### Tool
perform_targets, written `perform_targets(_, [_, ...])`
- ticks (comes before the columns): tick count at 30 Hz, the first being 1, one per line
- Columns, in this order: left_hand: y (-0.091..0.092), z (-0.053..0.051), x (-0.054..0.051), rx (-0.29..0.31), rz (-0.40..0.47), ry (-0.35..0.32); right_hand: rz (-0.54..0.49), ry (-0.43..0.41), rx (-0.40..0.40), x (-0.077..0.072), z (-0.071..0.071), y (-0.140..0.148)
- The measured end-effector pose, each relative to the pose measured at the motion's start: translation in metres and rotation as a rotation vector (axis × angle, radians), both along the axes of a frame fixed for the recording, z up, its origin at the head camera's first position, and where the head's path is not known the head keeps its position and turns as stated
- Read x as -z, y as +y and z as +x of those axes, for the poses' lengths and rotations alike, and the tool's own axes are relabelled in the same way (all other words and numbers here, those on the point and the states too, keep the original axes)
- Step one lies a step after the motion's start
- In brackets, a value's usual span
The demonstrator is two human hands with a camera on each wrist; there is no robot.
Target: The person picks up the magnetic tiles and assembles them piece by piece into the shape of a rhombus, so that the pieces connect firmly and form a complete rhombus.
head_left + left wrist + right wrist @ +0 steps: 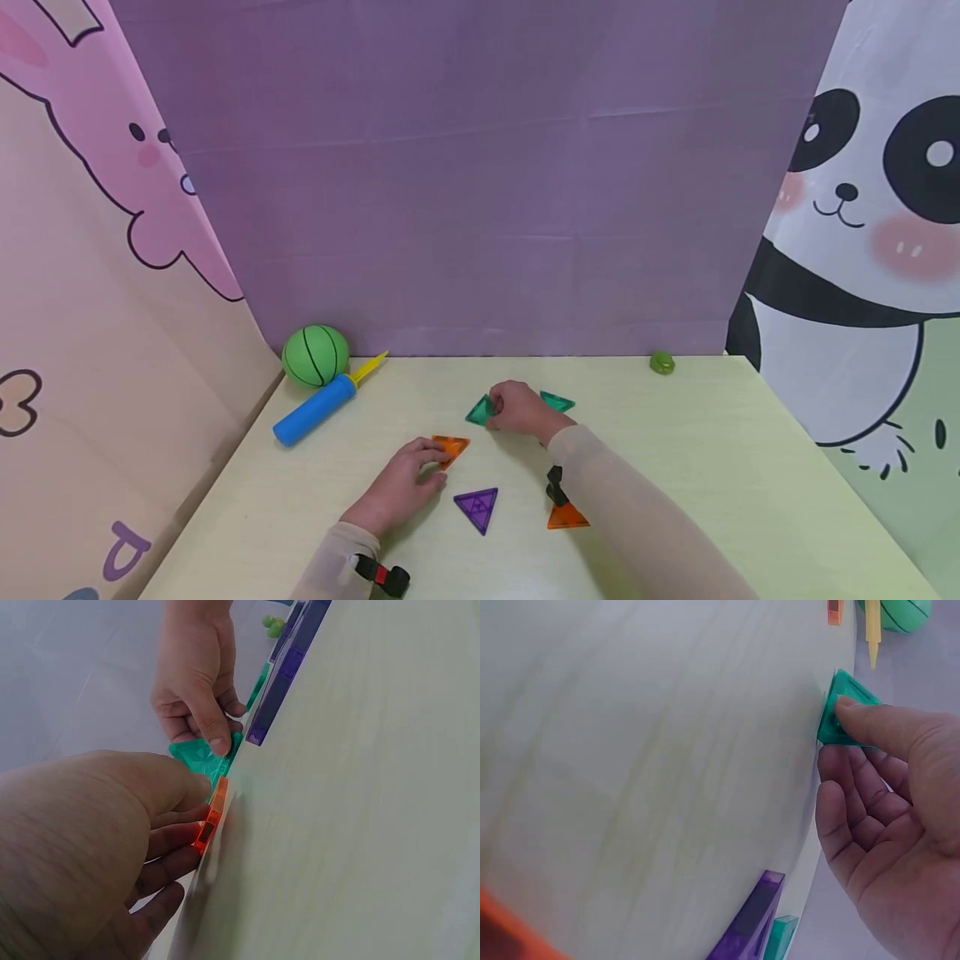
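Note:
My right hand [519,410] pinches a green triangular magnetic tile [847,705] between thumb and fingers, close to the tabletop. To its lower left, my left hand [405,483] holds the edge of an orange triangular tile [452,448] with bent fingers; in the left wrist view the thumb lies beside that tile [213,814]. A purple triangular tile [477,509] lies between the two forearms. Another green tile [557,402] rests just beyond the right hand. Partly covered by the right forearm is a second orange tile [567,518].
At the back left stand a green ball [316,355] and a blue pump [315,415] with a yellow nozzle. A small green object [662,362] sits near the back right edge. A purple cloth [480,183] hangs behind the table. Another purple tile [750,915] shows in the right wrist view.

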State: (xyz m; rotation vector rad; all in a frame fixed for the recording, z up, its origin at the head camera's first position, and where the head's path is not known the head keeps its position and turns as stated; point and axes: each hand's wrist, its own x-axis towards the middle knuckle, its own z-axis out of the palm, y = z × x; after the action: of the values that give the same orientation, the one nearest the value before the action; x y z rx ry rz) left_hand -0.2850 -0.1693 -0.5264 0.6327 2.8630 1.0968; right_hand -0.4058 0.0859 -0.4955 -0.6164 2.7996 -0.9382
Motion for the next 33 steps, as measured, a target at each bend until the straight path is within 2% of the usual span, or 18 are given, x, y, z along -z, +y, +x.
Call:
perform_targets(7, [0.003, 0.002, 0.001, 0.000, -0.003, -0.011, 0.012, -0.004, -0.007, 0.002, 0.000, 0.002])
perform_targets(16, [0.006, 0.002, 0.000, 0.003, 0.000, -0.019, -0.003, 0.000, 0.001, -0.005, 0.008, 0.003])
perform_targets(23, [0.007, 0.001, 0.002, 0.013, 0.004, -0.027, -0.025, -0.006, 0.009, 0.000, 0.007, 0.005])
perform_targets(33, [0.008, 0.001, 0.001, 0.037, 0.004, -0.035, -0.037, -0.004, 0.006, -0.005, 0.017, 0.002])
